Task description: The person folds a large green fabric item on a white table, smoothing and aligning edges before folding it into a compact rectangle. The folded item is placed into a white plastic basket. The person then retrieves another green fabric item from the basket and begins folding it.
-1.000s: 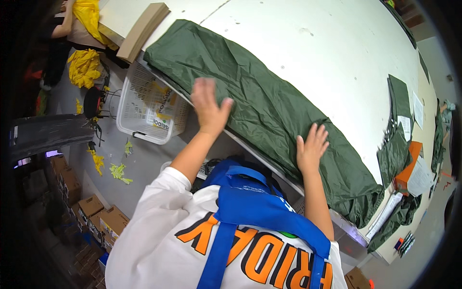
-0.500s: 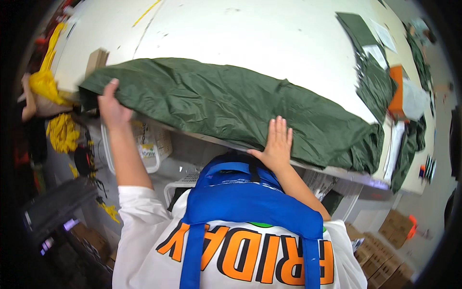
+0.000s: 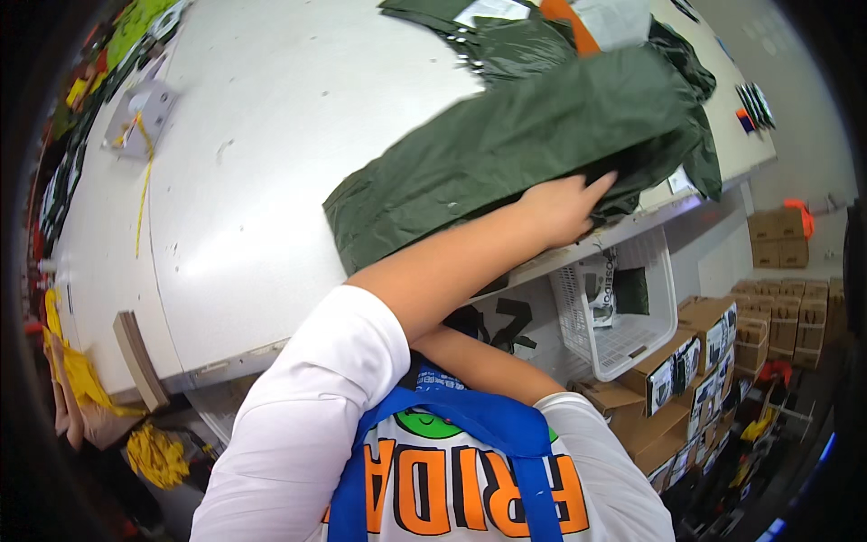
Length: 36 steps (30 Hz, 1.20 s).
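A dark green piece of thin, slightly shiny fabric (image 3: 506, 135) lies folded over on the white table (image 3: 271, 99), along its near edge. Its right part bulges up, with a dark gap under the fold. My left hand (image 3: 564, 210) reaches across to the right and is at this gap, against the lower layer. Its index finger is stretched out and its other fingers are partly bent. My right forearm (image 3: 488, 361) passes beneath the left one, pointing left. The right hand itself is hidden behind my left arm.
More dark green pieces (image 3: 524, 50) lie at the far right, beside an orange object (image 3: 571, 23). Below the table edge stands a white plastic basket (image 3: 664, 298), with cardboard boxes (image 3: 664, 361) nearby. Brown strips (image 3: 140, 357) lean at the left edge; a grey box (image 3: 143, 116) sits farther back.
My left hand has left the fabric's left end and crossed to the right. The fabric is now folded over rightward. My right hand, earlier flat on it, is hidden. The view has turned right.
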{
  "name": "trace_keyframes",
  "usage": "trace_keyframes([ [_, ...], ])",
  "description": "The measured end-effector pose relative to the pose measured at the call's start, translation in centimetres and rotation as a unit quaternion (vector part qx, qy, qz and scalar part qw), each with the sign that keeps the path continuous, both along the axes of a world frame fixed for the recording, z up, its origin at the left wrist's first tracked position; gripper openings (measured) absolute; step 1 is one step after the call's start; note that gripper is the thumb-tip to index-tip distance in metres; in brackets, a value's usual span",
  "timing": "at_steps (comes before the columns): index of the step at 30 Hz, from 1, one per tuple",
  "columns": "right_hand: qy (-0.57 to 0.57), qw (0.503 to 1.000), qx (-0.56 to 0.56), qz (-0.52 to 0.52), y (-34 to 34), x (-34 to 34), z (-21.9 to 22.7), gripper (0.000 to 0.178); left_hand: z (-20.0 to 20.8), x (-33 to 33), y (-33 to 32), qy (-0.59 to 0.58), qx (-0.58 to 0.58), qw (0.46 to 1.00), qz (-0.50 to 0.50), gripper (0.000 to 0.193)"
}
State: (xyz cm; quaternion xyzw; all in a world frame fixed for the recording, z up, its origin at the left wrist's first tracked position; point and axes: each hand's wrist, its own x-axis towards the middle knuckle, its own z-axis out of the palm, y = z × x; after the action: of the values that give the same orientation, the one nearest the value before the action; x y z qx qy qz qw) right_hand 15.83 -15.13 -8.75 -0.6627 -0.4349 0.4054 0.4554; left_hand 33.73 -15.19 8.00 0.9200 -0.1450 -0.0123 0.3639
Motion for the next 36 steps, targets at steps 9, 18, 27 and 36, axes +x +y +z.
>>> trace_keyframes([
  [9,-0.111,0.981,-0.123,0.097,-0.7,2.8,3.6,0.052,-5.4,-15.2,10.8,-0.125,0.108,0.973,0.163,0.077],
  [18,-0.048,0.996,-0.04,0.059,-1.9,2.3,0.7,0.06,-11.1,-24.3,9.4,0.016,-0.091,0.957,0.275,0.085],
  [27,-0.1,0.81,0.05,-0.576,-16.7,22.2,7.4,0.025,-12.5,-24.5,8.4,0.076,0.103,0.944,0.306,0.087],
  [36,0.178,0.655,0.095,-0.728,-25.4,39.1,4.5,0.04,-11.3,-23.5,8.5,0.126,0.152,0.941,0.275,0.079],
])
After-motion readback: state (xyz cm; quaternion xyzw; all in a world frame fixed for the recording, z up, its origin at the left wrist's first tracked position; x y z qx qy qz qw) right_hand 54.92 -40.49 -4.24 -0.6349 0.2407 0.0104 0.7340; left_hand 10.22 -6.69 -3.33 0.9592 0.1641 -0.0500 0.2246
